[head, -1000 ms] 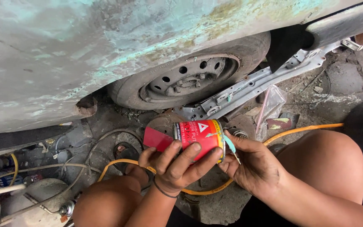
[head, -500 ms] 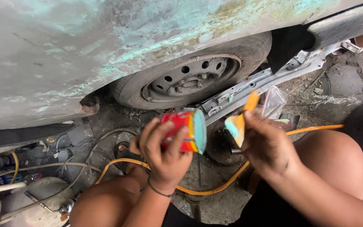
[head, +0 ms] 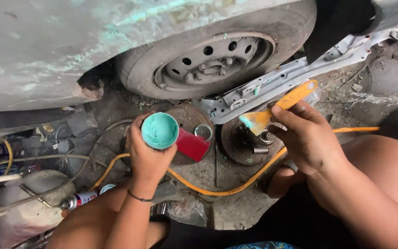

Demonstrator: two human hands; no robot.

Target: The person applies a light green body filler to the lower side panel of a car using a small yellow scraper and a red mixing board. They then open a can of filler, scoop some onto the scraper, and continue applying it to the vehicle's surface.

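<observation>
My left hand (head: 147, 156) grips a red tin (head: 162, 133) with its mouth turned up toward me, full of smooth green paste. My right hand (head: 306, 136) holds an orange plastic spreader (head: 279, 105) by its upper part, with green paste on its lower edge. The spreader hovers to the right of the tin, apart from it. Both hands are above the dirty ground in front of a car wheel (head: 217, 56).
A sanded car body panel (head: 47, 50) with green smears fills the upper left. A white metal bracket (head: 295, 74) lies by the wheel. An orange hose (head: 226, 184) curls over the ground near rusty discs (head: 240, 143). A spray can (head: 77, 200) lies lower left. My knees frame the bottom.
The tin has tilted from lying sideways to facing its open mouth at me. My right hand came off the tin and moved right, now with the spreader in it.
</observation>
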